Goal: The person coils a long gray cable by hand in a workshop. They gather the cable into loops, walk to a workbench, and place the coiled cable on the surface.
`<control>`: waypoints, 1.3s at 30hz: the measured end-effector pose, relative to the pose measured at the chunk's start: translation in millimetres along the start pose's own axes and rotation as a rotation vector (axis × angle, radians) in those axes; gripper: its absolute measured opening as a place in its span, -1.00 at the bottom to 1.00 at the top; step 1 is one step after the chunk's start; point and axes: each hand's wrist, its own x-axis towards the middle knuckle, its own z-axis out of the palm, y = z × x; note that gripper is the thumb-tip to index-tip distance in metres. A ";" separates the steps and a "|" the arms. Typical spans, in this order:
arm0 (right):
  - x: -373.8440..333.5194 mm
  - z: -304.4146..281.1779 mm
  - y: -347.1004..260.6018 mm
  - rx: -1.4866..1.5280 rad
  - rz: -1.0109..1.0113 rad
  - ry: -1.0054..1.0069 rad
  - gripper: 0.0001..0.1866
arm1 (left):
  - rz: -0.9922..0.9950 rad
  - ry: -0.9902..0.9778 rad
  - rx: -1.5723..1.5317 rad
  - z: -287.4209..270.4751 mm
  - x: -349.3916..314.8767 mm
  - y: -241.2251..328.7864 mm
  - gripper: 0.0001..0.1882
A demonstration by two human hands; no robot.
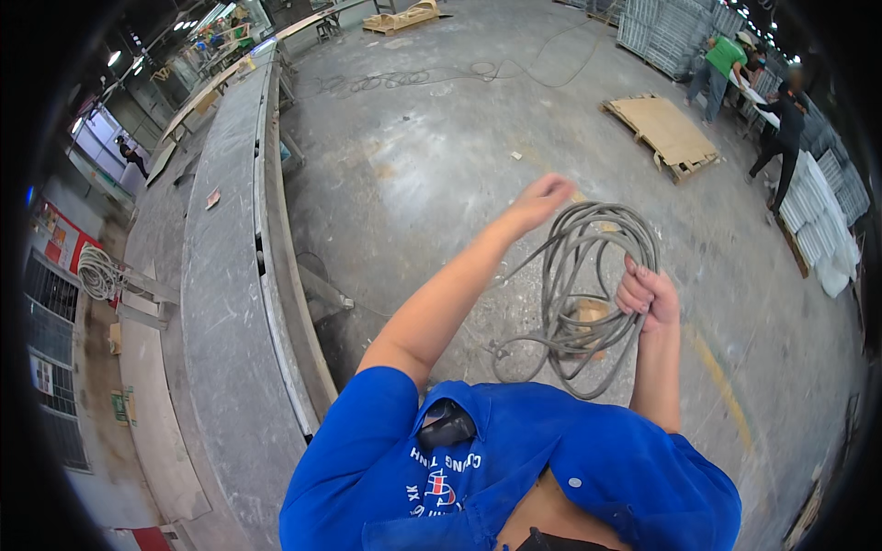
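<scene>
A coil of thin grey hose (602, 241) hangs in several loose loops in front of my body. My right hand (649, 294) is closed around the bundle on its right side. Off the upper left of the coil, my left hand (544, 200) is raised with the arm stretched out; its fingers are smeared by motion, and I cannot tell whether they hold anything. One strand runs from the coil down to the left. Lower loops dangle close to my blue shirt (514, 413).
A long grey worktable (225, 239) runs along my left. Ahead to the right lies a pallet topped with a brown board (663, 133). Farther right, people (726, 60) work beside stacked wrapped goods (818, 216). More hose (404, 78) trails across the floor ahead.
</scene>
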 end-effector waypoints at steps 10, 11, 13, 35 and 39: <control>-80.7 7.3 -116.2 0.227 -0.555 -0.227 -0.87 | -0.703 -0.529 0.493 -62.9 -127.5 -167.2 -0.18; -93.0 1.4 -131.0 0.244 -0.591 -0.233 -0.89 | -0.751 -0.524 0.527 -69.1 -138.5 -172.7 -0.18; -114.3 -20.5 -152.5 0.261 -0.703 -0.122 -0.88 | -0.844 -0.531 0.592 -84.5 -159.8 -181.0 -0.18; 1.0 -90.1 18.7 -0.158 -0.183 0.696 -0.79 | 0.521 -0.169 0.779 70.2 -71.2 84.3 -0.45; 16.9 -53.4 46.7 -0.053 -0.043 0.375 -0.58 | 0.443 -0.143 0.790 78.2 -32.6 99.5 -0.47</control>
